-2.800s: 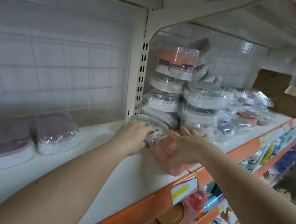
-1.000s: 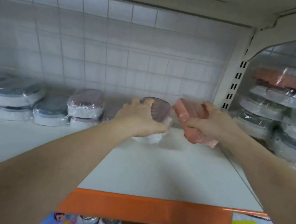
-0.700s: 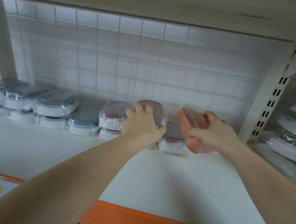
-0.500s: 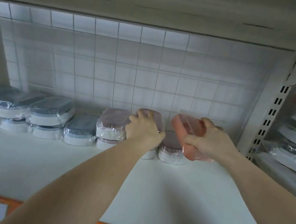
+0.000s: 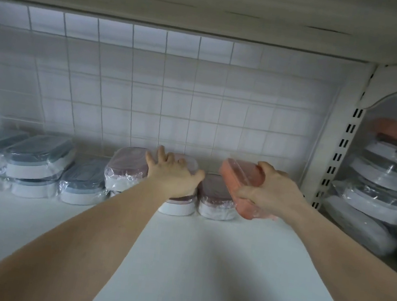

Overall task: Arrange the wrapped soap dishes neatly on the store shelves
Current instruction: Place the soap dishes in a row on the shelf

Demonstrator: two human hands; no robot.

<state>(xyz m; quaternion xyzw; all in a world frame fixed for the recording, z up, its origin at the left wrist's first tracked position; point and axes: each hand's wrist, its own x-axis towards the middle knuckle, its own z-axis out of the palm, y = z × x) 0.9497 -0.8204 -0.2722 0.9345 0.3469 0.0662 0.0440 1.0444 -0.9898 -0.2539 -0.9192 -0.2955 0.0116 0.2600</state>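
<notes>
The orange dish (image 5: 241, 176) looks light and stiff, its film wrap likely slippery, so it is best held across its long sides. The right hand (image 5: 267, 191) clasps it, tilted, just right of the mauve dish (image 5: 215, 196). The left hand (image 5: 171, 174) lies flat, fingers (image 5: 163, 154) extended, on a stacked dish (image 5: 186, 161) left of it.

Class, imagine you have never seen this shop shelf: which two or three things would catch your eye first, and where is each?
First, the orange soap dish, tilted in the right hand above the white shelf, the brightest thing here. Next, the left hand lying fingers spread on a mauve-lidded dish stacked in the row along the tiled back wall. At far right, a tall pile of wrapped dishes fills the next bay.
</notes>
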